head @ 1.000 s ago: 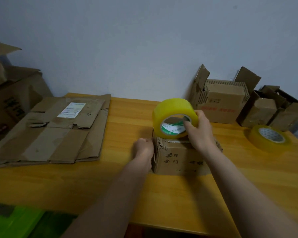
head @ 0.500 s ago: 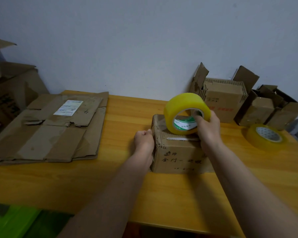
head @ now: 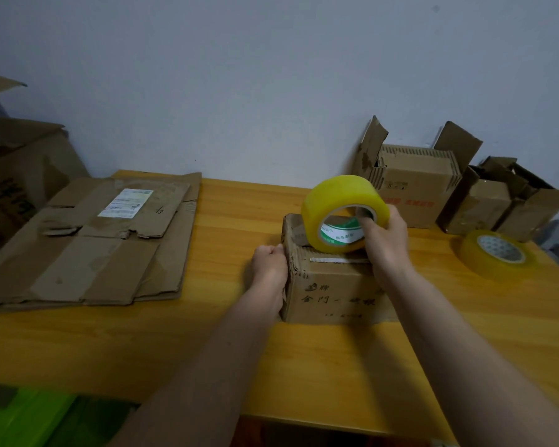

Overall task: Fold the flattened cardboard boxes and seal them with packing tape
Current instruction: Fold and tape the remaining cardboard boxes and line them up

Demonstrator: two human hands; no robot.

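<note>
Your right hand (head: 386,240) holds the tape roll (head: 344,214): its fingers (head: 367,217) hook into the roll's core while the palm wraps the outer rim on the right side. The yellow roll stands on edge, tilted, its lower rim touching the top of the small box (head: 333,285). A short pale strip of tape (head: 338,260) lies along the box's top near its front edge, just below the roll.

Your left hand (head: 270,261) is pressed against the left side of that box, fingers curled in toward the upper left corner; you cannot tell from this angle whether they pinch the cardboard edge or only push against it.

The small box sits on the counter (head: 142,343) near its middle, closed at the top, with dark printed characters on the face toward you.

To your left a stack of flattened boxes (head: 88,243) lies on the counter, the topmost bearing a white shipping label (head: 125,203). Beyond it, off the counter's left end, stands a large open carton (head: 17,175).

At the far right, against the wall, stands a folded box (head: 417,191) with its flaps up, and just beside it a darker open box (head: 504,204). In front of those, a second tape roll (head: 494,254) lies flat on the counter, well apart from your right hand.
</note>
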